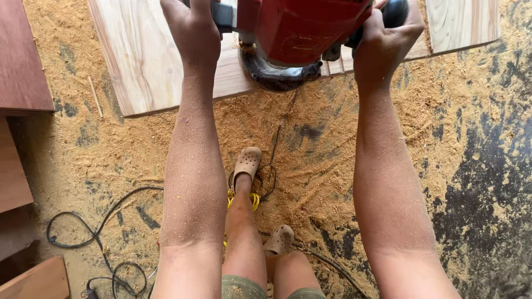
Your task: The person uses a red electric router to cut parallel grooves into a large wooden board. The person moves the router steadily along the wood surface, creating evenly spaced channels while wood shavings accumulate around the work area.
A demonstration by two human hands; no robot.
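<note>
A red power tool (302, 25) with a black round base (277, 75) rests on a pale wooden board (144, 55) lying on the floor. My left hand (191, 30) grips the tool's left side handle. On the tool's right side, my right hand (388, 39) holds a black knob. Both forearms are dusted with sawdust. The board's near edge runs just below the tool's base.
Sawdust covers the floor (332, 155). A black cable (94, 232) loops at lower left, another cord (274, 149) runs from the tool toward my feet in tan clogs (246, 163). Reddish-brown boards (19, 61) lie at left. A second pale board (460, 25) sits top right.
</note>
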